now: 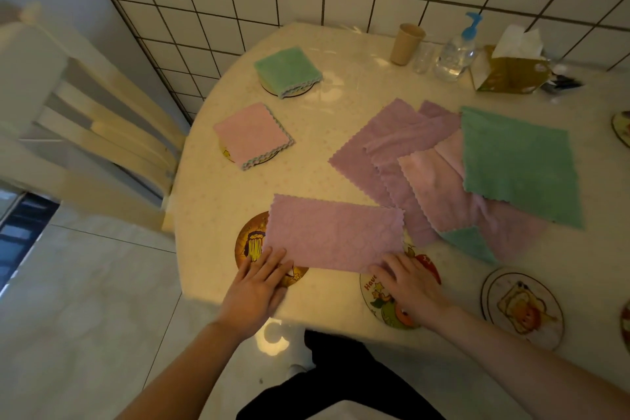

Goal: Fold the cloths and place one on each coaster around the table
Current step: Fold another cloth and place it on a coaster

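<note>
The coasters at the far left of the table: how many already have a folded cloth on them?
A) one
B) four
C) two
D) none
C: a folded green cloth sits on one coaster and a folded pink cloth on another; the purple cloth under both hands is only half folded.

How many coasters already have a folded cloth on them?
2: the folded green cloth covers the far-left coaster; the folded pink cloth sits on the coaster nearer. Coasters beyond the frame's right edge may be hidden.
</note>
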